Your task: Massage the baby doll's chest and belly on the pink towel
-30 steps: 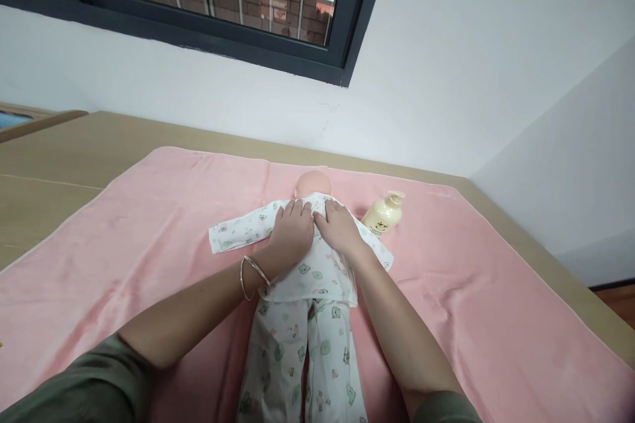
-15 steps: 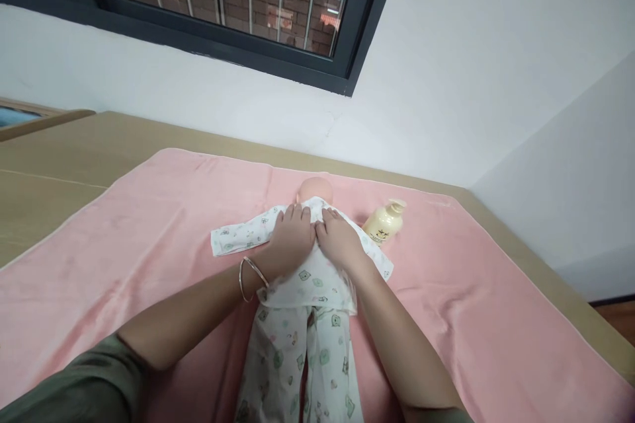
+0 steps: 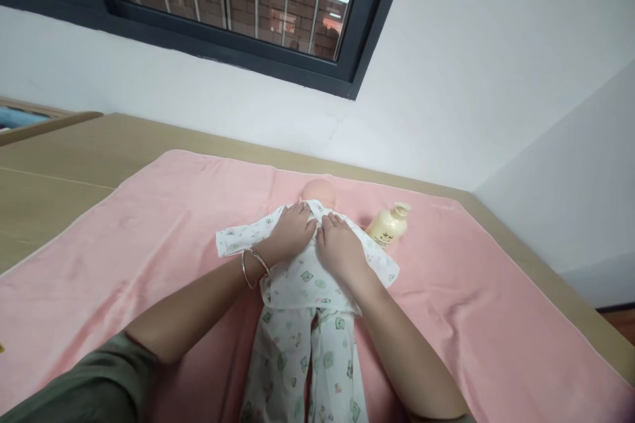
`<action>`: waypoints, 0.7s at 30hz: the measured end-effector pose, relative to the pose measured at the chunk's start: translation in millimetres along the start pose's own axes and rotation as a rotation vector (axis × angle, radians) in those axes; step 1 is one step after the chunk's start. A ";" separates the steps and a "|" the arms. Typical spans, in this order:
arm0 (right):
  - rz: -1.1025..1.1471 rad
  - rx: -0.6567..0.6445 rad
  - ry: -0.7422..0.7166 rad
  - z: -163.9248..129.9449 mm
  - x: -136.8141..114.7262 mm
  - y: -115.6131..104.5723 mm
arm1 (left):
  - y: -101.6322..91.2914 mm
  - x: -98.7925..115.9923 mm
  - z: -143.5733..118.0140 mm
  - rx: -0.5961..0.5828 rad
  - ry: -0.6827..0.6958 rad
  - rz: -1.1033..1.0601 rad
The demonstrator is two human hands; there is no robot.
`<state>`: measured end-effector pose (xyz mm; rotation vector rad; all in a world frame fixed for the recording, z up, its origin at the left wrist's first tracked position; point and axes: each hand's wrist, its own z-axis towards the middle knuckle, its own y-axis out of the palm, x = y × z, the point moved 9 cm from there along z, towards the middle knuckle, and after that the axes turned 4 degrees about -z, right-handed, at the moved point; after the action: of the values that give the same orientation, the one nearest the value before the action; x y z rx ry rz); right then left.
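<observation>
- While both our palms lie flat on the doll's chest, neither hand closes around anything: our left hand (image 3: 290,232) and our right hand (image 3: 340,246) rest open, fingers stretched toward the neck, pressing the printed top (image 3: 307,274) down.
- Our fingertips nearly meet at the collar, just below the doll's head (image 3: 319,190), which points away from us toward the wall.
- On our left wrist sit two thin bangles (image 3: 254,266), just beside the left edge of the top.
- We see the doll (image 3: 307,297) lying on its back along the middle of the pink towel (image 3: 139,231), dressed in white cloth with small green and yellow figures; one sleeve (image 3: 238,238) spreads out flat to the left, the other pokes out past our right hand.
- Its trouser legs (image 3: 307,370) run down toward us between our forearms.
- Near the doll's right-side sleeve, a cream pump bottle (image 3: 388,226) lies tilted on the towel, apart from our right hand.
- Under the towel is a tan table (image 3: 59,152), set against a white wall below a dark-framed window (image 3: 248,6).
</observation>
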<state>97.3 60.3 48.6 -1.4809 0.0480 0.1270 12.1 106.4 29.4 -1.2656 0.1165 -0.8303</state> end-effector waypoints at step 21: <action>0.006 0.033 -0.009 8.0 5.3 -2.1 | 4.9 -4.9 -2.7 0.176 -0.075 -0.076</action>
<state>102.4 68.4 50.8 -1.4473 0.0466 0.1371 9.6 107.5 22.5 -1.1388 -0.0637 -0.8383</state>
